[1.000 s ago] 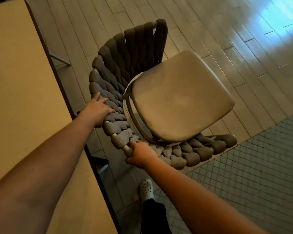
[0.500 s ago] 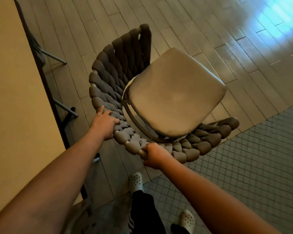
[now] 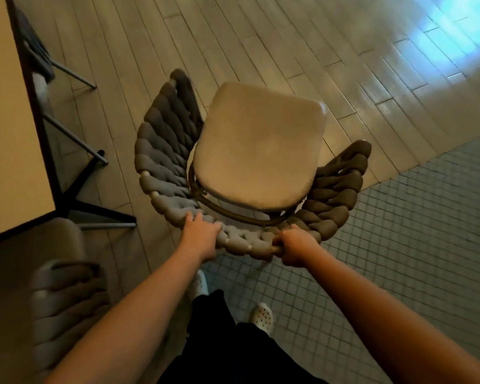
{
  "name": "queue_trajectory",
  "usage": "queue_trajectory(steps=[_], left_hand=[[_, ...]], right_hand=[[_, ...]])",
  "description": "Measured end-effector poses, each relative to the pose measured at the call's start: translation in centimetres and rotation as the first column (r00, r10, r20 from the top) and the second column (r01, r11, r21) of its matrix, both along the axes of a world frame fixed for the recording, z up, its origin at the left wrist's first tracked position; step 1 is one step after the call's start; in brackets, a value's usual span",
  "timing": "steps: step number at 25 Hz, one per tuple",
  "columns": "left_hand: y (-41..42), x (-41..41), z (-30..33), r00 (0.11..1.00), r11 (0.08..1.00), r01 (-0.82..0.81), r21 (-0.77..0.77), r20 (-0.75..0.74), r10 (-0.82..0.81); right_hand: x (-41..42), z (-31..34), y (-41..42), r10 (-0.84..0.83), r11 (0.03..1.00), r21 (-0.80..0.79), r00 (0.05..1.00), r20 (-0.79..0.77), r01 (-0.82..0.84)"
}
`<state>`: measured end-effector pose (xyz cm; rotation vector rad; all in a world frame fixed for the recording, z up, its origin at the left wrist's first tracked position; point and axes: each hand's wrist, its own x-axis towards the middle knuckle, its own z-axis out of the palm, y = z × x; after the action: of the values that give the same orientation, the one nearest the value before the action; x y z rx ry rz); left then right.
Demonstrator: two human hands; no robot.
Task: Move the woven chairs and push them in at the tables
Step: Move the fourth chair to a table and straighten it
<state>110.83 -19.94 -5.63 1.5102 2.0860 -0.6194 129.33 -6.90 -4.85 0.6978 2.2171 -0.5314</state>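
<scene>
A woven chair (image 3: 161, 151) with a thick grey braided back and a beige seat cushion (image 3: 258, 145) stands in front of me, its seat facing away. My left hand (image 3: 200, 234) grips the top rim of the back on its left part. My right hand (image 3: 294, 245) is curled round the same rim a little to the right. A beige table (image 3: 9, 128) with a dark edge lies at the left, apart from the chair.
A second woven chair (image 3: 64, 300) is at the lower left, beside the table corner. The table's black cross base (image 3: 94, 206) and another chair's thin metal legs (image 3: 75, 137) stand under the table. Wood planks meet small grey tiles under my feet.
The chair has turned and shifted right, away from the table; its back now faces me squarely. Both hands stayed on the rim. A second chair came into view at the lower left.
</scene>
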Motion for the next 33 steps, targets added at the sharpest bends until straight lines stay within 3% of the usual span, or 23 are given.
queue_trajectory(steps=[4,9,16,18,20,22,27,33], left_hand=[[-1.5,2.8,0.3,0.986,0.992,0.104,-0.068,0.141,-0.093],[-2.5,4.2,-0.8,0.988,0.99,0.126,-0.066,0.094,-0.12],[-2.3,3.5,-2.0,0.983,0.983,0.179,-0.026,0.046,-0.178],[-1.3,2.6,-2.2,0.987,0.987,0.158,0.026,0.037,-0.159],[0.1,1.7,-2.0,0.992,0.988,0.125,0.088,0.015,-0.126],[1.8,0.6,-1.9,0.997,0.986,0.078,0.146,0.006,-0.08],[6.9,-2.7,-2.4,0.996,0.954,-0.081,0.288,0.059,0.067],[15.2,-10.0,-3.4,0.976,0.916,-0.218,0.336,0.075,0.205]], right_hand=[[7.3,-1.3,-0.8,0.017,0.988,0.152,0.994,0.104,-0.032],[9.3,-4.2,-3.4,0.138,0.983,0.15,0.967,-0.214,-0.107],[9.4,-3.3,-1.8,0.295,0.955,0.127,0.9,-0.322,-0.268],[8.3,-3.2,-0.6,0.303,0.95,0.182,0.889,-0.344,-0.254],[6.8,-2.9,1.4,0.28,0.96,0.096,0.907,-0.315,-0.263],[5.0,-3.2,4.1,0.266,0.963,0.124,0.91,-0.317,-0.238],[-1.0,-3.0,12.4,0.373,0.925,0.19,0.883,-0.285,-0.33],[-11.2,-3.4,22.8,0.422,0.899,0.224,0.88,-0.217,-0.376]])
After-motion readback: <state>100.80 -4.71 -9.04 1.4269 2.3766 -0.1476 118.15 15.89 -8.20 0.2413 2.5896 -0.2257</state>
